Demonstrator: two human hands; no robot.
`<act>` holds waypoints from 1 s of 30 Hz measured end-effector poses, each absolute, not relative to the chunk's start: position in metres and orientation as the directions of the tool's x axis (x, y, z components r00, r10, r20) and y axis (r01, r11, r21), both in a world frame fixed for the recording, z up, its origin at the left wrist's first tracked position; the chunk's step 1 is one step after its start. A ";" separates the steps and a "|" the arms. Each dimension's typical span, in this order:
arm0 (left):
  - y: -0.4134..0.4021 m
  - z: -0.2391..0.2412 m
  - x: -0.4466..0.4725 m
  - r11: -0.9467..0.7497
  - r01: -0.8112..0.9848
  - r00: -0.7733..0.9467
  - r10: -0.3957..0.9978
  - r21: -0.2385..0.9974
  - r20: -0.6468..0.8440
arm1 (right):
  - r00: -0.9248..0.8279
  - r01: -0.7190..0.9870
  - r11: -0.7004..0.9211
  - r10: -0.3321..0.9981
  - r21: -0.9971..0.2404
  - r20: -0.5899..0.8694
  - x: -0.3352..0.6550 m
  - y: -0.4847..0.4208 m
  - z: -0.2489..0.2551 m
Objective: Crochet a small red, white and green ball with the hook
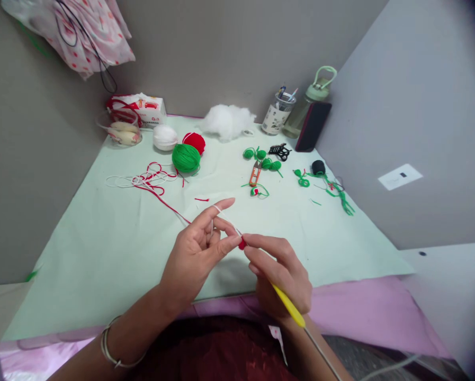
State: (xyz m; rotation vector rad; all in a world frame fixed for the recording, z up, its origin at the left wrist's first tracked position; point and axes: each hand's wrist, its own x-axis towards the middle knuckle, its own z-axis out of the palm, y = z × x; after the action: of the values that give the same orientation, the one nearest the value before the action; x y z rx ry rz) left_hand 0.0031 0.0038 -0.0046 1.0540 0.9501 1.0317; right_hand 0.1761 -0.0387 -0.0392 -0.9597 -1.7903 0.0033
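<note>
Between my two hands is a small red crochet piece. My left hand pinches it between thumb and middle finger, its index finger raised with white yarn looped over it. In my right hand is a crochet hook with a yellow handle, its tip end at the red piece and partly hidden by my fingers. From my left hand, red and white yarn runs back to a loose tangle on the table.
Behind are green, red and white yarn balls and white stuffing. Orange thread snips lie among small green pieces. A black claw clip, pen jar, bottle and phone stand or lie right.
</note>
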 end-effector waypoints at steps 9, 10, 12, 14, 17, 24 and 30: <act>0.002 -0.009 0.000 0.184 -0.231 0.281 0.953 0.955 -0.115 | -0.161 0.663 0.685 0.523 -0.300 0.837 0.173 -0.038 -0.035; 0.002 -0.010 0.000 0.187 -0.224 0.282 0.952 0.956 -0.120 | -0.157 0.660 0.687 0.523 -0.305 0.837 0.173 -0.037 -0.036; 0.002 -0.011 0.000 0.162 -0.183 0.264 0.958 0.970 -0.110 | -0.165 0.653 0.692 0.527 -0.308 0.834 0.174 -0.037 -0.038; 0.003 -0.011 0.000 0.078 -0.100 0.228 0.972 0.992 -0.053 | -0.172 0.645 0.701 0.521 -0.304 0.836 0.174 -0.037 -0.039; 0.005 -0.006 -0.001 -0.085 0.053 0.177 0.981 0.995 0.074 | -0.165 0.645 0.702 0.515 -0.303 0.841 0.174 -0.037 -0.040; 0.005 0.001 0.001 0.067 -0.091 0.238 0.970 0.994 -0.044 | -0.147 0.694 0.654 0.536 -0.300 0.831 0.173 -0.040 -0.040; 0.004 -0.001 0.002 0.155 -0.256 0.320 0.945 0.954 -0.068 | -0.163 0.720 0.646 0.510 -0.251 0.845 0.171 -0.039 -0.033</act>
State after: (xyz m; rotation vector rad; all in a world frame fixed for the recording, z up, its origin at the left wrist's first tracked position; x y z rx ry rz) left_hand 0.0024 0.0037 -0.0006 1.0552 0.8334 1.0203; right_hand 0.1705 -0.0385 -0.0331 -0.9835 -1.8241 -0.2530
